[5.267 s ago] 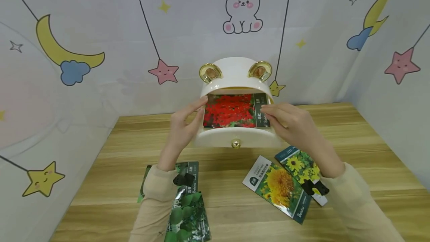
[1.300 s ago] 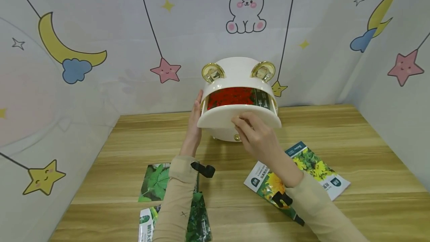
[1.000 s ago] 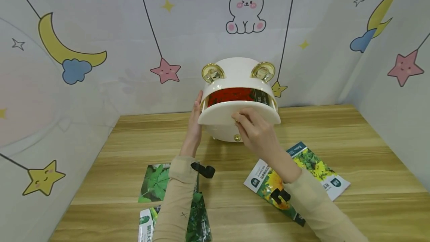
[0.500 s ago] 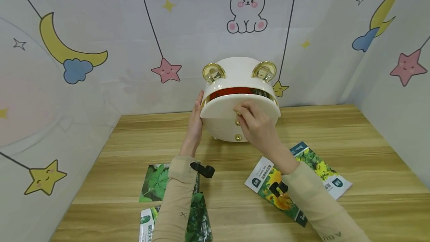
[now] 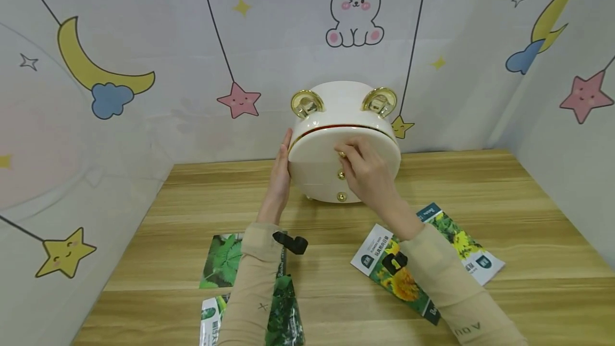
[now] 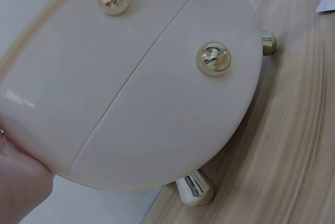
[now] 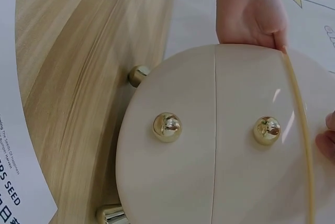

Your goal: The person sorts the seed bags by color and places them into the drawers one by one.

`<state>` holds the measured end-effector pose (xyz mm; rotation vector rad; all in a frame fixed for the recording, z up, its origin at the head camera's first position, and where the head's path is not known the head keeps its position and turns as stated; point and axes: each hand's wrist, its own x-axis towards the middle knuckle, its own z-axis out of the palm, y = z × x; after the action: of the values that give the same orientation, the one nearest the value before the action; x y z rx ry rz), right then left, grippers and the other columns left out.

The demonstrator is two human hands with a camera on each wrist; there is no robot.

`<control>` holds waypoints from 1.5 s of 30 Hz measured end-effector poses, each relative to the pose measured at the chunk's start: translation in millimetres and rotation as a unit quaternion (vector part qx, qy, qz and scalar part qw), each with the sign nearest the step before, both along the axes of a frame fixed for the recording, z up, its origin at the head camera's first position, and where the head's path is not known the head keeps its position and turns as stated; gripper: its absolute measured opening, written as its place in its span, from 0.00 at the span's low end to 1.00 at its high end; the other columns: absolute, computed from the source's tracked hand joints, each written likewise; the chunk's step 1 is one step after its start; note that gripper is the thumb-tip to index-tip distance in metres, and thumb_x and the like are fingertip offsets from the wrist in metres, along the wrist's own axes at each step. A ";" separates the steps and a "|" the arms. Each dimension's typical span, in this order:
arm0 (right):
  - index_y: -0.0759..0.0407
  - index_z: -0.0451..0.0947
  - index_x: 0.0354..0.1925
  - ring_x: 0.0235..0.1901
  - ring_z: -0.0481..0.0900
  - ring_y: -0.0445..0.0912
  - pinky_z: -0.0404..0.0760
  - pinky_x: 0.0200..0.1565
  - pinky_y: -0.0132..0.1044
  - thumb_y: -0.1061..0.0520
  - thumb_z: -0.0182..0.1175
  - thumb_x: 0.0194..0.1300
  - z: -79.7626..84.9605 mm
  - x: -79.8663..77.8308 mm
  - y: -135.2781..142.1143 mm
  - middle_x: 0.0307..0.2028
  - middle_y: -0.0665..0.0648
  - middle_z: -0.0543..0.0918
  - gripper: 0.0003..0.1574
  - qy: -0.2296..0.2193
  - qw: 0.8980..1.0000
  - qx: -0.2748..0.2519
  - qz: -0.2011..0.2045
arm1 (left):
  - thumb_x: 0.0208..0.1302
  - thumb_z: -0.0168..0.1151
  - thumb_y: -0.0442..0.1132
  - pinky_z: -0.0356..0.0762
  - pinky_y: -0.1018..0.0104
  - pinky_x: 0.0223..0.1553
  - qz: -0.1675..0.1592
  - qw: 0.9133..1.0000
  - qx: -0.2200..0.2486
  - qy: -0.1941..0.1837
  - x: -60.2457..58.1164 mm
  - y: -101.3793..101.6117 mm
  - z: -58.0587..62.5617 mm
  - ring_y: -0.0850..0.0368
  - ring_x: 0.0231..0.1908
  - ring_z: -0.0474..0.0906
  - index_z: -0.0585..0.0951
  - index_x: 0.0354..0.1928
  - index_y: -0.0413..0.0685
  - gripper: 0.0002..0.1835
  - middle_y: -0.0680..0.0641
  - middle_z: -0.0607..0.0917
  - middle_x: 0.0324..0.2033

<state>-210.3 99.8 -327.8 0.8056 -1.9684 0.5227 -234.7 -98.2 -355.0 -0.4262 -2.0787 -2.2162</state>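
A white rounded drawer box (image 5: 343,101) with gold ears stands on the wooden table against the back wall. My right hand (image 5: 371,179) pinches the gold knob (image 5: 342,154) of its top drawer (image 5: 312,148), which is nearly pushed in. Only a thin red strip shows in the gap above the drawer front. My left hand (image 5: 277,181) rests against the box's left side, fingers extended along it; in the right wrist view this hand (image 7: 252,12) touches the box edge. Below are the middle knob (image 6: 114,0) and the bottom knob (image 6: 213,59), on closed fronts.
Two seed packets with yellow flowers (image 5: 456,239) and an orange flower (image 5: 403,284) lie at the right, partly under my right forearm. At the left lie a green-leaf packet (image 5: 223,260), a dark green packet (image 5: 284,314) and a white-edged packet (image 5: 209,319).
Earlier both hands were at the red-flower packet in the open top drawer. Since then my right hand has pushed the drawer inward by its knob, covering the packet; my left hand moved to the box's side.
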 end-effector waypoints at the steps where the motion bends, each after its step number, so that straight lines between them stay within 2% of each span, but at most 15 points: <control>1: 0.62 0.78 0.42 0.32 0.76 0.47 0.78 0.30 0.34 0.64 0.58 0.59 0.2 -0.2 -0.1 0.39 0.59 0.75 0.11 -0.003 1.000 -0.001 0.000 | 0.72 0.21 0.53 0.33 0.56 0.72 0.000 1.000 0.000 0.000 0.0 0.0 0.1 0.63 0.72 0.36 0.48 0.71 0.63 0.26 0.64 0.47 0.71; 22: 0.64 0.77 0.42 0.31 0.75 0.48 0.77 0.29 0.35 0.66 0.56 0.59 0.6 -10.7 -2.2 0.40 0.60 0.73 0.10 -0.013 1.000 -0.024 0.003 | 0.72 0.21 0.53 0.35 0.60 0.72 -0.001 1.000 0.012 -0.007 -2.1 3.1 4.9 0.66 0.71 0.36 0.49 0.71 0.63 0.26 0.64 0.47 0.71; 30: 0.65 0.77 0.41 0.29 0.75 0.49 0.76 0.29 0.36 0.68 0.57 0.57 -0.2 -12.5 -4.1 0.40 0.61 0.73 0.11 -0.008 0.999 -0.030 0.010 | 0.72 0.20 0.52 0.36 0.55 0.72 -0.007 1.000 0.020 -0.010 -1.5 3.2 3.5 0.63 0.72 0.35 0.47 0.71 0.63 0.26 0.62 0.46 0.71; 39: 0.63 0.75 0.47 0.36 0.77 0.49 0.79 0.33 0.36 0.66 0.59 0.56 0.1 -2.0 0.1 0.43 0.61 0.73 0.18 -0.033 0.999 0.024 0.000 | 0.73 0.20 0.52 0.34 0.52 0.72 -0.005 1.000 0.017 -0.013 -1.4 2.2 1.7 0.63 0.72 0.35 0.47 0.71 0.64 0.26 0.63 0.46 0.71; 45: 0.61 0.75 0.49 0.36 0.77 0.49 0.79 0.34 0.34 0.66 0.58 0.55 -7.1 7.0 5.3 0.44 0.61 0.74 0.21 -0.012 1.000 0.009 0.007 | 0.73 0.20 0.52 0.32 0.52 0.72 -0.003 1.000 0.010 -0.009 -1.7 1.0 1.0 0.61 0.72 0.34 0.47 0.71 0.62 0.26 0.63 0.46 0.71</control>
<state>-203.3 105.1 -334.9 0.8293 -1.9940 0.5260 -236.5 -97.2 -354.0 -0.4114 -2.0641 -2.2516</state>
